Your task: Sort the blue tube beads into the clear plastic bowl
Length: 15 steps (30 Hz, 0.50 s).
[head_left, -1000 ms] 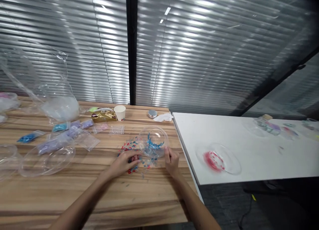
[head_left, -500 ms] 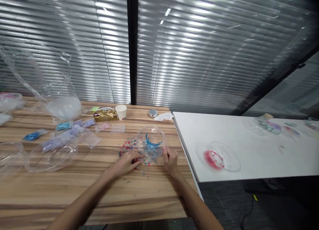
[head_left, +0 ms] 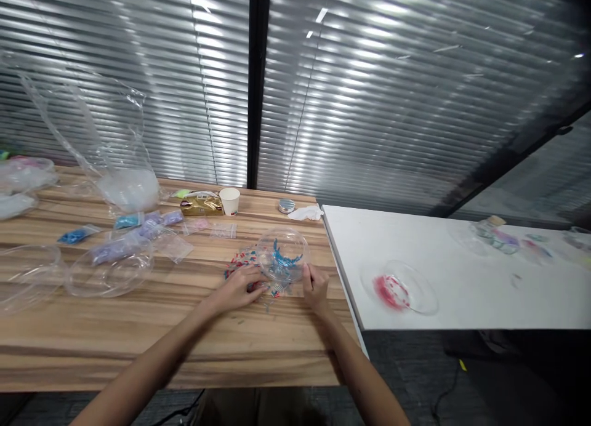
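Note:
My right hand (head_left: pixel 316 287) pinches the near right rim of a clear plastic bowl (head_left: pixel 295 236), thumb and fingers on its edge. The bowl looks tilted, and small blue pieces (head_left: pixel 286 261) lie in a curved band inside it. My left hand (head_left: pixel 241 287) rests at the bowl's left side, over a pile of small red, blue and white pieces (head_left: pixel 237 260). Its fingers are bent in toward the thumb; whatever lies between them is too small to make out. A few loose pieces (head_left: pixel 276 293) are scattered in front of the bowl.
Clear plastic lids (head_left: pixel 111 284) and bags of purple (head_left: pixel 117 249) and blue pieces (head_left: pixel 74 236) lie to the left. Behind are a gold tissue pack (head_left: pixel 201 205), a paper cup (head_left: pixel 229 201) and a round tin (head_left: pixel 287 205). A white table (head_left: pixel 462 290) adjoins on the right, holding red pieces (head_left: pixel 391 292).
The whole view has shifted slightly. My left hand has moved a little left, over the pile, with its fingers still bent. My right hand keeps its grip on the bowl's rim.

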Tool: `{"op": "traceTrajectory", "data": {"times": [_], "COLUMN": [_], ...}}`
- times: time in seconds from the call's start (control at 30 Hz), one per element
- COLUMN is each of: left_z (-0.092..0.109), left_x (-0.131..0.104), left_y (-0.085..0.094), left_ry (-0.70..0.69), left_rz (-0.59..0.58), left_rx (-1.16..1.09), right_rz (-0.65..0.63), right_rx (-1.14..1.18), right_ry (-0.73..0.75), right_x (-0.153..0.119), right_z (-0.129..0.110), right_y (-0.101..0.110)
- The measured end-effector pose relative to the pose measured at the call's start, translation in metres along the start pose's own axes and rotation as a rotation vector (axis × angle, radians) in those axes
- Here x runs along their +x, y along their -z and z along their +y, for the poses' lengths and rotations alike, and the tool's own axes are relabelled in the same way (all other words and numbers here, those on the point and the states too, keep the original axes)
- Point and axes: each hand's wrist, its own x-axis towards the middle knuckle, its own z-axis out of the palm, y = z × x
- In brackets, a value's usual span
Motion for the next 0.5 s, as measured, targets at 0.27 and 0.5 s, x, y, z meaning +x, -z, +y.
{"op": "traceTrajectory", "data": {"times": [0.27,0.5], "left_z": [-0.017,-0.01], "left_x": [-0.006,-0.005], "left_y": [-0.002,-0.001], "left_ry": [0.058,0.062], "left_rz": [0.064,0.042], "left_rx": [0.078,0.03], "right_rz": [0.049,0.052], "right_rx": [-0.021,-0.006], "right_ry": [0.013,0.045], "right_x": [0.003,0.004], "right_z": [0.003,-0.002], "right_y": [0.0,-0.005]}}
